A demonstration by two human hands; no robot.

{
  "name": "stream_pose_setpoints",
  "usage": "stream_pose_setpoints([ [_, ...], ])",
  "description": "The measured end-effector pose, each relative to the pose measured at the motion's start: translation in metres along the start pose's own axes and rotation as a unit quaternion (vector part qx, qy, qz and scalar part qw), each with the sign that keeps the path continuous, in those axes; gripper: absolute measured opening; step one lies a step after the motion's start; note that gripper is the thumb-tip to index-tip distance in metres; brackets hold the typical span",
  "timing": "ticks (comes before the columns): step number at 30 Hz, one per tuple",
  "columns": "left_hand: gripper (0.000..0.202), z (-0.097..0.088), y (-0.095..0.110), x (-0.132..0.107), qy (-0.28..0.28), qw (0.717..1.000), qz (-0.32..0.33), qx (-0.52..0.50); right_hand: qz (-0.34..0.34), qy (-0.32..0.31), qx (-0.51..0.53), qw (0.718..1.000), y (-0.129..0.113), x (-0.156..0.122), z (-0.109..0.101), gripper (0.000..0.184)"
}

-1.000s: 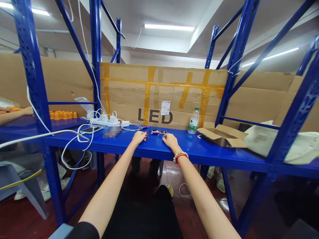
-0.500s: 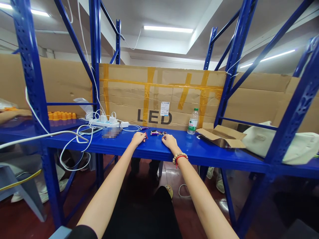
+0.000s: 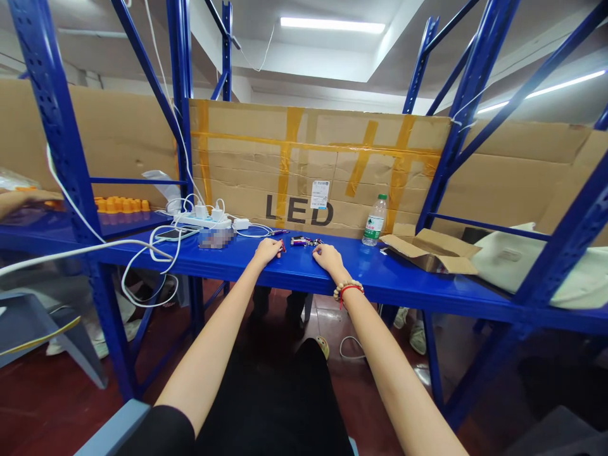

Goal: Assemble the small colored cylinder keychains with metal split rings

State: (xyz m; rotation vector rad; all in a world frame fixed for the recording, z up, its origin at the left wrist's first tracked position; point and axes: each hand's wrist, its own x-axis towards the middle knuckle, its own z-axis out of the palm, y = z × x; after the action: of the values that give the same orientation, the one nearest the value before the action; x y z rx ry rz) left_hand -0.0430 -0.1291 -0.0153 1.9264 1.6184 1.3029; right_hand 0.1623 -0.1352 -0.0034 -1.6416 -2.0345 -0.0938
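Both my arms reach forward onto a blue metal shelf [image 3: 361,278]. My left hand [image 3: 267,251] rests on the shelf with fingers curled, a small red item [image 3: 283,246] at its fingertips. My right hand [image 3: 327,257], with a bead bracelet and red string at the wrist, lies palm down with fingers bent, holding nothing that I can see. Just beyond both hands sits a small pile of dark and purple parts [image 3: 304,240].
A taped cardboard sheet marked LED [image 3: 313,164] backs the shelf. A water bottle [image 3: 374,221] and an open cardboard box [image 3: 430,250] stand to the right, with a white bag [image 3: 536,266]. A power strip with chargers [image 3: 204,218], white cables, a phone [image 3: 171,234], orange caps [image 3: 121,204] and another person's arm [image 3: 19,197] are left.
The view has shifted slightly, so the shelf and hands sit a little higher and to the right in the frame. Neither hand has moved on the shelf.
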Motion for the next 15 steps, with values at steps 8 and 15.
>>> stream_pose_setpoints([
  [8, 0.041, 0.0002, 0.0011, -0.0001, 0.0, 1.0, -0.006, 0.0, 0.0, -0.006, 0.004, 1.0, -0.0001, -0.0008, -0.0008, 0.022],
  [15, 0.041, 0.0, 0.0007, -0.001, -0.004, 1.0, 0.001, -0.005, -0.003, -0.003, 0.004, 1.0, 0.0003, -0.0013, -0.0004, 0.021],
])
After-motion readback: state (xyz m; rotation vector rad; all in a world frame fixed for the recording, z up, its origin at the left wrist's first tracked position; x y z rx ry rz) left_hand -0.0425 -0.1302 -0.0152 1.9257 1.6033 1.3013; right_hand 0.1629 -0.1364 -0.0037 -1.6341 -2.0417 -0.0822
